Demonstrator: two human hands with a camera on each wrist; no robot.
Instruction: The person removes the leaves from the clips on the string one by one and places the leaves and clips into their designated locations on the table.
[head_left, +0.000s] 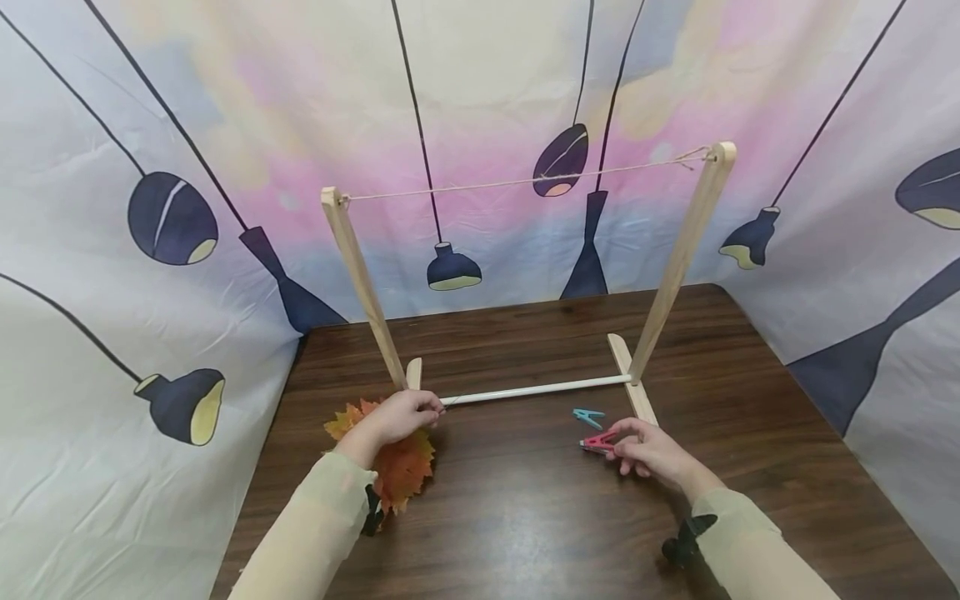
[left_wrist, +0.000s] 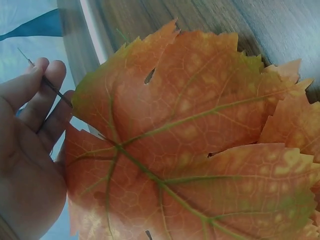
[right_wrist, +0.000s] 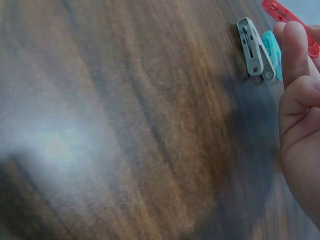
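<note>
My left hand pinches the thin stem of an orange artificial maple leaf between thumb and fingertips. The leaf spreads below that hand, and more leaves show behind it in the left wrist view. My right hand pinches a red clothespin near the table's middle right. Beside it are a blue clothespin and a grey clothespin. The right wrist view shows only part of the right hand, and its fingers partly hide the red clothespin.
A wooden frame stands at the back, with a left post, a right post and a white bar low between them. A string spans the post tops. Beneath is a dark wooden table, with printed cloth behind.
</note>
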